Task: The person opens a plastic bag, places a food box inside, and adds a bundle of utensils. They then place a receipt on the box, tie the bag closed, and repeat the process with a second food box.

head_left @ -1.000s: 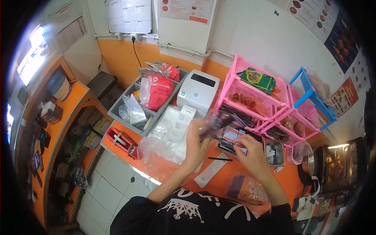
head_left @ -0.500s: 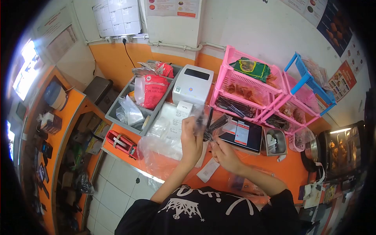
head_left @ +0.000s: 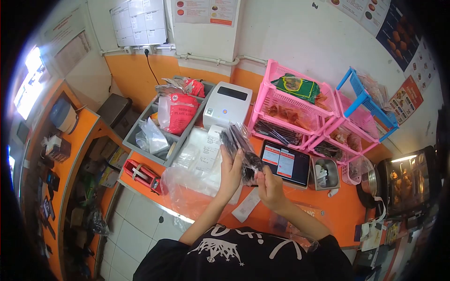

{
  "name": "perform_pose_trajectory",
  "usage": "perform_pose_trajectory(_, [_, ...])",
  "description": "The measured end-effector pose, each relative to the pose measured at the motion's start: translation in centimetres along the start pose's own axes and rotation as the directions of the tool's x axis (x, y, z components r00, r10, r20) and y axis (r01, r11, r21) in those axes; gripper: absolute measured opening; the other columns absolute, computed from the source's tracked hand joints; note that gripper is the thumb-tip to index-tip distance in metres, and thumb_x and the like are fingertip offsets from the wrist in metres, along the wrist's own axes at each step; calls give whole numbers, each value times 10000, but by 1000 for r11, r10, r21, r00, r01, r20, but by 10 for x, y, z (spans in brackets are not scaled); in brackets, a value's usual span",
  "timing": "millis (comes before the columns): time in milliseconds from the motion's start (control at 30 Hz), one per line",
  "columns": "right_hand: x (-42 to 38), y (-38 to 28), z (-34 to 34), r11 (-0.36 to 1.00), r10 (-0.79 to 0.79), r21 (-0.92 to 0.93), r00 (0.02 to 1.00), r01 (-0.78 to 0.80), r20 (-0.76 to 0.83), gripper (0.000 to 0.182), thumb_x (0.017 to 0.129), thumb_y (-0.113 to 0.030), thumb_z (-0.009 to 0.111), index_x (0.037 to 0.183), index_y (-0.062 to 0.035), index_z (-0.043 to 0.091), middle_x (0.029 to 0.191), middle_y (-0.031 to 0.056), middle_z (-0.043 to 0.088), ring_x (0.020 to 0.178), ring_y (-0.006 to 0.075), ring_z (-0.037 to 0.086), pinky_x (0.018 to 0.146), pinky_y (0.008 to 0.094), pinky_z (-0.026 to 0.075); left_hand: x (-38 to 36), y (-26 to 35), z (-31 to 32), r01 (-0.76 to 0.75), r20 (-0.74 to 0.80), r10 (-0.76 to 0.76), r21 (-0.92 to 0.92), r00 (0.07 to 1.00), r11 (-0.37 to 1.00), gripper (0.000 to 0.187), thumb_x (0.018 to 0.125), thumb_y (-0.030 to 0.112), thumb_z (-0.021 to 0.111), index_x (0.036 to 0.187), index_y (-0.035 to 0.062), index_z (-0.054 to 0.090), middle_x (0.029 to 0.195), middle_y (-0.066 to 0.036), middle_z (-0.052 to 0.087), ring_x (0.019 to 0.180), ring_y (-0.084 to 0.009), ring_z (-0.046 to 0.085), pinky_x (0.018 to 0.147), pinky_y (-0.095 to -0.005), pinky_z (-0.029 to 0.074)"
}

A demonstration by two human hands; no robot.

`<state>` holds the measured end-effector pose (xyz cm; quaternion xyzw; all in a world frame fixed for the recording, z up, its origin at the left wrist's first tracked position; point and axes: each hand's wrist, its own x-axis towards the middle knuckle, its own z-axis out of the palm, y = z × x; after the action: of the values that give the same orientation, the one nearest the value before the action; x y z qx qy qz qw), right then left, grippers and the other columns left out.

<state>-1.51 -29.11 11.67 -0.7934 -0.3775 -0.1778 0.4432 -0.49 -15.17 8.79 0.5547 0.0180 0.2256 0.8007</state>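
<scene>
Black plastic-wrapped utensils form a bundle held up over the counter. My left hand is closed around the bundle's left side, thumb across it. My right hand pinches the lower right end of the same bundle. Behind the bundle is a white label printer. A tablet with a lit screen lies right of the bundle. A printed paper slip lies on the orange counter between my forearms. Clear plastic bags are spread left of my left hand.
A grey divided bin with bags stands at the left. Pink baskets and a blue rack are at the back right. A metal container, a red tape dispenser and a lit food display are also there.
The utensil bundle has turned from fanned out to more upright and gathered. My left hand now wraps its side, and my right hand has moved slightly right and down.
</scene>
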Motion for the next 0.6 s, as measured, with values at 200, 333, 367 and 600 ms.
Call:
perform_pose_trajectory(200, [20,-7,-70,703,247,704,894,101,-374,122,914,-98,424,869,-10,495,711,78,513,499,124,427,421,264,323,15,3,-75,119,-369,28,371,929,921,393,901,143,477,1235,-21,353,1077,-164,502,927,-196,514,801,-292,411])
perform_pose_trajectory(333, [41,-30,-56,963,184,222,975,-153,-127,145,859,-96,497,918,27,545,726,50,531,524,106,435,457,251,346,0,10,-67,-108,-188,274,607,943,788,315,864,85,520,1152,2,423,937,-161,563,825,-211,557,719,-308,441])
perform_pose_trajectory(367, [38,-24,-42,980,147,142,987,-137,-70,170,831,-90,536,946,33,553,704,53,538,520,121,453,461,260,360,-4,13,-59,-66,-216,232,581,948,811,327,837,66,554,1130,-8,429,936,-168,559,835,-223,555,723,-315,442])
perform_pose_trajectory(600, [59,-17,10,984,146,-94,989,-148,-35,306,711,-171,707,914,3,558,668,113,538,585,257,560,528,336,445,-20,18,-26,-89,-170,181,442,969,893,333,826,69,577,1096,-40,415,925,-178,563,821,-236,563,719,-314,441])
